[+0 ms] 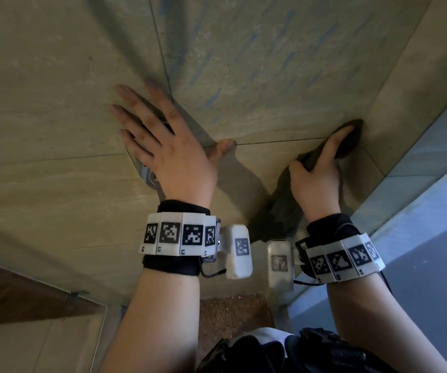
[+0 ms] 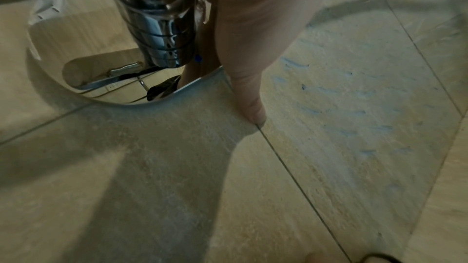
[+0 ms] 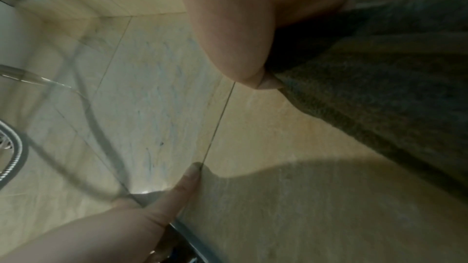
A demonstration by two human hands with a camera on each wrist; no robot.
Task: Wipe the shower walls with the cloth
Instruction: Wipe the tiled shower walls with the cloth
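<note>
Two hands work: left hand (image 1: 163,146) flat, braced on tile wall (image 1: 257,63); right hand (image 1: 322,173) gripping cloth (image 1: 349,141) should press firmly across blue streaks (image 1: 214,96).

The shower wall (image 1: 257,63) is faced with large beige stone-look tiles split by thin dark grout lines; faint blue streaks run across the far middle tile. The cloth (image 1: 349,138) is dark olive-grey and crumpled, pressed flat against the wall at the right, just beside the corner, with a loose tail hanging down toward the near side.
</note>
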